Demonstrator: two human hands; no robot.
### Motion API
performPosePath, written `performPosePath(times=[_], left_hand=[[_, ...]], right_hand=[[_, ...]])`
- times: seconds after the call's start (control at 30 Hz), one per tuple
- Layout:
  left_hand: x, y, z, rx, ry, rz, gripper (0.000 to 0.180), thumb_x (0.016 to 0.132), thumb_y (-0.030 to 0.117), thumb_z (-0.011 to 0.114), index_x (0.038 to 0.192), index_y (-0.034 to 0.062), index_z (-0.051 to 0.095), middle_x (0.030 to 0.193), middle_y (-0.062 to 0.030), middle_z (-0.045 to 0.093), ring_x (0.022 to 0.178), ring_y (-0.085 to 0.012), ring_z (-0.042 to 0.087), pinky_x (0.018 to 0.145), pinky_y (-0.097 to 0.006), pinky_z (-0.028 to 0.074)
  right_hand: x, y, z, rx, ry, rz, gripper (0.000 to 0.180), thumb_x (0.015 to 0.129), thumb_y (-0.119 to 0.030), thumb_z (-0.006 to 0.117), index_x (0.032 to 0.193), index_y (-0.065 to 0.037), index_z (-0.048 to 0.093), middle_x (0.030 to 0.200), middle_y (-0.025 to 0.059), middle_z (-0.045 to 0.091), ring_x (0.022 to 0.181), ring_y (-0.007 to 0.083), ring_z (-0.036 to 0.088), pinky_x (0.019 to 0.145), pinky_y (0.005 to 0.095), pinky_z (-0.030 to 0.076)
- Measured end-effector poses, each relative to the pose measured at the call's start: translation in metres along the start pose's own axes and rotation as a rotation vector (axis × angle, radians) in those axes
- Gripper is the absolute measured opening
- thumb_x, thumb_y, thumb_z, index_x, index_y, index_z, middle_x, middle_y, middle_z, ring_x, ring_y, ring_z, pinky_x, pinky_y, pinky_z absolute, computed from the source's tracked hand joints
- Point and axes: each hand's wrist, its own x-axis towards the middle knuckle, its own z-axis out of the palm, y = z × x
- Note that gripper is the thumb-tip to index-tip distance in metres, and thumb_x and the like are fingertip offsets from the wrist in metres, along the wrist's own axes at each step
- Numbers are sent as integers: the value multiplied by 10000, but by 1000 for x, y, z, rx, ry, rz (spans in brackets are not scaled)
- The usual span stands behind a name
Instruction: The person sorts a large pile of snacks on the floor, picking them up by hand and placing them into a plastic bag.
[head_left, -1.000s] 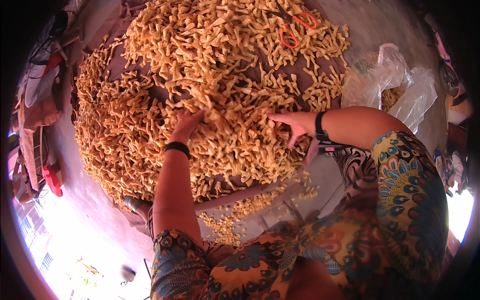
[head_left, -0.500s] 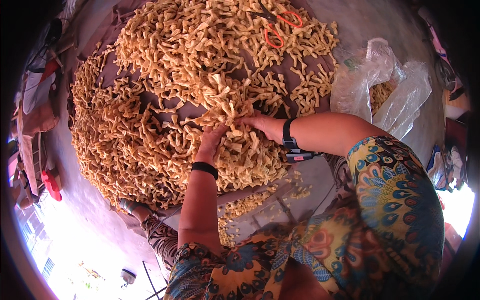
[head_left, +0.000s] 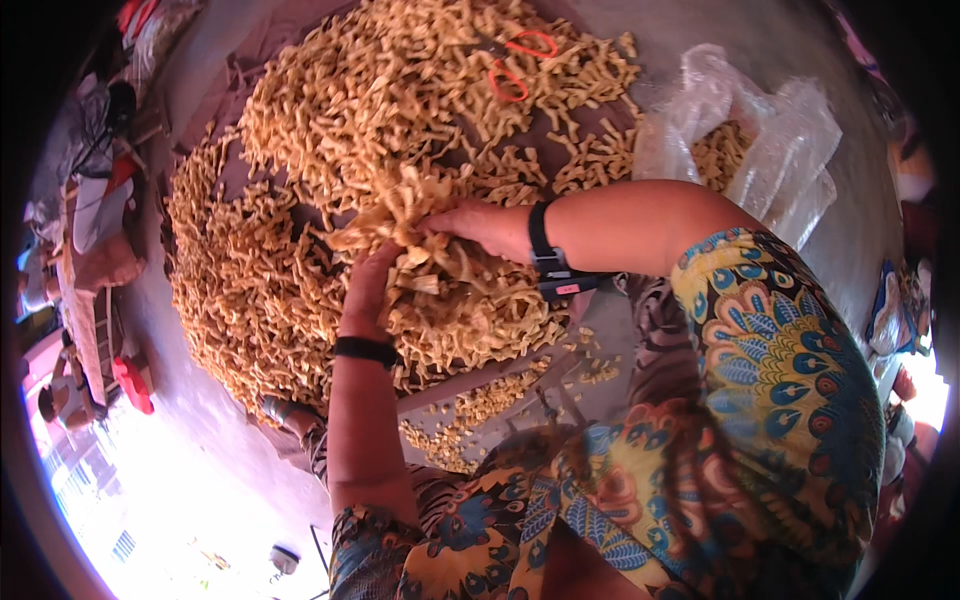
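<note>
A wide heap of tan, dry-looking knotted pieces (head_left: 260, 290), narrow in the middle with flared ends, lies spread before me. My left hand (head_left: 372, 285) and my right hand (head_left: 478, 228) meet over its middle, fingers curled in around a bunch of these pieces (head_left: 405, 200). The bunch sticks up above the heap between my hands, some pieces pointing outward. Fingertips on both hands are partly hidden among the pieces. Orange-handled scissors (head_left: 510, 82) lie on the far part of the heap, their blades hard to make out.
A clear plastic bag (head_left: 790, 130) with more tan pieces in it stands at the far right. Small cut bits (head_left: 485, 405) are scattered on the ground close to me. A brown cloth (head_left: 225, 110) shows under the heap. At the left is a red object (head_left: 133, 385).
The whole view has shifted, so the heap's far part, scissors and bag appear further left. My hands remain together around the bunch, with the right hand now further over it.
</note>
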Motion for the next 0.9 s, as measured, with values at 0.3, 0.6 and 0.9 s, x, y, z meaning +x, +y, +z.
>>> performPosePath(times=[0.3, 0.6, 0.9], left_hand=[[-44, 74, 79, 42, -149, 115, 418, 903, 260, 509, 1249, 27, 483, 1161, -62, 574, 1029, -171, 557, 885, -293, 440], [-46, 151, 306, 251, -521, 161, 275, 867, 192, 521, 1073, 20, 578, 961, -68, 646, 804, -165, 633, 714, -272, 514], [63, 109, 481, 548, -724, 263, 361, 827, 178, 612, 1127, -22, 587, 1069, -82, 623, 909, -178, 593, 796, -281, 464]], right_hand=[[-93, -52, -9, -38, 131, -216, 247, 837, -289, 592, 1021, -128, 628, 870, -15, 620, 745, 118, 545, 625, 270, 407], [-252, -111, -133, 98, 402, -423, 240, 890, -309, 526, 971, -102, 616, 825, -1, 640, 732, 122, 583, 681, 269, 448], [-352, -81, -274, 361, 654, -572, 323, 832, -344, 611, 977, -56, 620, 816, 75, 672, 643, 201, 655, 572, 352, 546]])
